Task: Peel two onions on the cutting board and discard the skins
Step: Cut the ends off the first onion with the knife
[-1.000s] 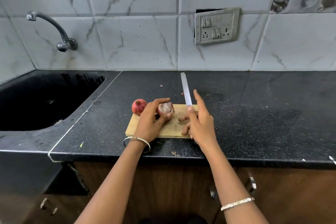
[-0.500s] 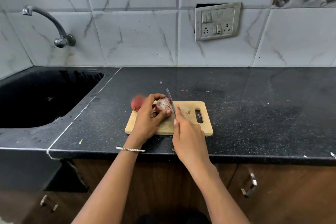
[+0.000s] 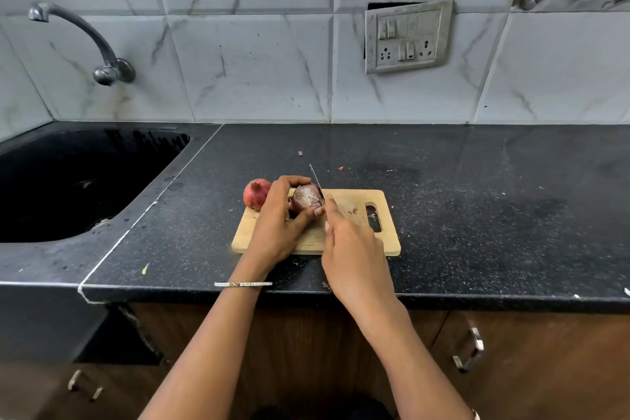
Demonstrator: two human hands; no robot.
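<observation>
Onions are set out on a black speckled counter (image 3: 477, 215), which lies under both grips and runs far to the right of them. A black sink (image 3: 68, 187) is sunk into it well to the left of the left grip, with a curved tap (image 3: 85, 41) fixed to the tiled wall above.

A wooden cutting board (image 3: 250, 235) lies directly beneath the two grips, its handle slot just beyond the right one.

The left grip (image 3: 279, 225) is curled round a partly skinned onion (image 3: 306, 196), with fingers over the top and thumb along the near side, and the onion is held down on the board. The right grip (image 3: 354, 259), just beside the left, is closed round a knife (image 3: 315, 177). The handle is hidden inside the grip and only the thin blade is seen. The blade is laid against the right side of the held onion.

A second onion (image 3: 255, 194), with its red skin on, is seen at the board's far left corner, just behind the left grip's knuckles.

Small skin scraps (image 3: 354, 211) are scattered on the board just ahead of the right grip.
</observation>
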